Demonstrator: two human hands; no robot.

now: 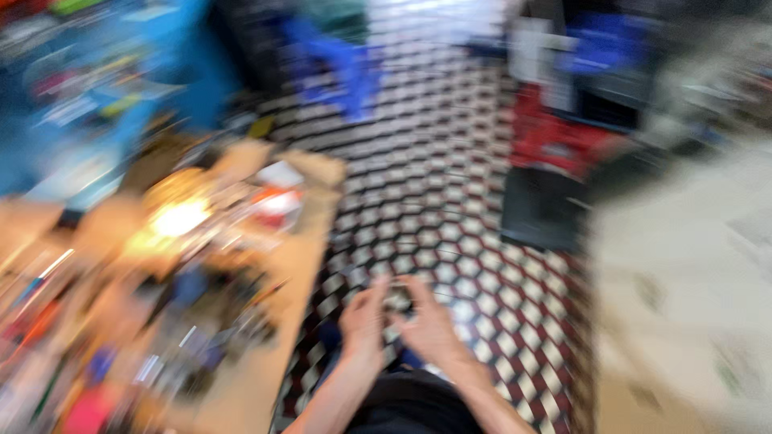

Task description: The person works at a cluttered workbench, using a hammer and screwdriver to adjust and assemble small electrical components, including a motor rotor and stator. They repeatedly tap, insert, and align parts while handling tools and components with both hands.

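The picture is heavily blurred by motion. My left hand (363,320) and my right hand (426,321) are raised together in front of me over a patterned tiled floor (450,209). Between their fingertips is a small dark thing (397,300), too blurred to identify. Both hands seem to touch it; which one holds it I cannot tell. My dark clothing shows at the bottom edge below the forearms.
A cluttered wooden workbench (265,354) with many small tools and a bright yellowish glow (178,217) lies on my left. A red box (555,137) and a dark box (543,209) stand on the floor ahead right. A pale surface (691,305) fills the right.
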